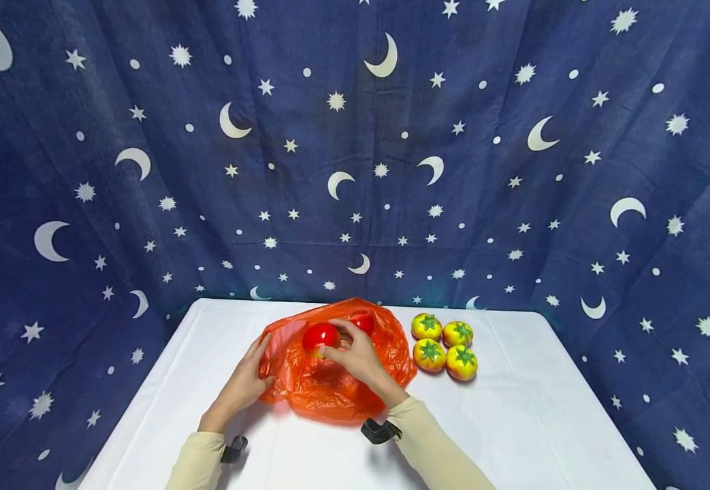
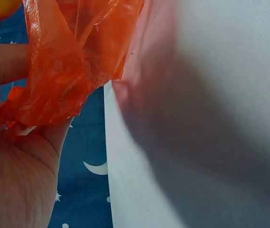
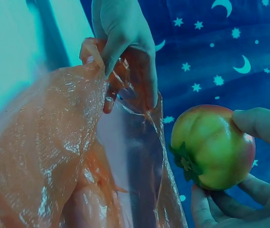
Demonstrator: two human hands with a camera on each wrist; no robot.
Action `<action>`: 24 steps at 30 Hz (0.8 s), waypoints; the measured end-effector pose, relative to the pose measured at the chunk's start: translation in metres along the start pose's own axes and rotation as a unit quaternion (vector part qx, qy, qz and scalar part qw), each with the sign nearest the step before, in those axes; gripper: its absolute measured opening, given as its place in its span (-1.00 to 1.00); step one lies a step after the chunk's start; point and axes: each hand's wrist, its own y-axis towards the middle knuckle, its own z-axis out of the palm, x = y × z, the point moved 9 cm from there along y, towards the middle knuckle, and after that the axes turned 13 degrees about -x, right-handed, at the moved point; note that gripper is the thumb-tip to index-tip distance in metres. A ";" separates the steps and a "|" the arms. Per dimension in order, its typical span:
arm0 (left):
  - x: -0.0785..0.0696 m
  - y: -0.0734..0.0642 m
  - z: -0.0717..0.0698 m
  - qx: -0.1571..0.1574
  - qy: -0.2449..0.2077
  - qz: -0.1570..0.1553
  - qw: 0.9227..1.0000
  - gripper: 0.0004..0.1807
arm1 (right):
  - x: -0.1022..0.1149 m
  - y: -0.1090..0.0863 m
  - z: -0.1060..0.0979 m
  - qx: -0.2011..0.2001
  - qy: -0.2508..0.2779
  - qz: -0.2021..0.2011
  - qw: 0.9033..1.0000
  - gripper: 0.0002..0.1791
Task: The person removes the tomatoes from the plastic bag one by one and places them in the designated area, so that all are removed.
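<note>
Head view first: what does the right hand (image 1: 357,355) have?

A round fruit (image 1: 319,336), a little below the centre of the frame. The right grip pinches it from its right side, red face up.

And which way does its leafy end point?

In the right wrist view, toward the lower left of the frame; the green-yellow flank faces the camera, the thumb at its upper right and the fingers beneath.

What about the left hand (image 1: 244,380)?

Lower left of centre in the head view. Its grip pinches the edge of the orange-red plastic bag (image 1: 327,391), and the left wrist view shows plastic between thumb and fingers at the upper left.

Is the held fruit touching the bag?

I can't tell. From the head it appears over the bag; from the right wrist it shows just right of the bag's edge.

Any more fruit about?

A second red fruit (image 1: 363,321) shows in the bag's upper right part. Right of the bag, four yellow fruits (image 1: 429,355) with green leaves on top sit close together on the white bench (image 1: 526,415).

And behind?

A dark blue curtain (image 1: 305,146) with pale moons and stars, filling the upper frame.
</note>
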 end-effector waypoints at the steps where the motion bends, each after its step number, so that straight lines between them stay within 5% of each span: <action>1: 0.000 0.000 0.000 0.000 0.001 0.000 1.000 0.04 | 0.000 -0.001 -0.002 -0.001 0.003 -0.003 1.000 -0.30; 24: 0.002 0.002 0.004 0.003 0.005 0.000 1.000 0.04 | -0.005 -0.020 -0.043 -0.033 -0.005 0.012 0.999 -0.27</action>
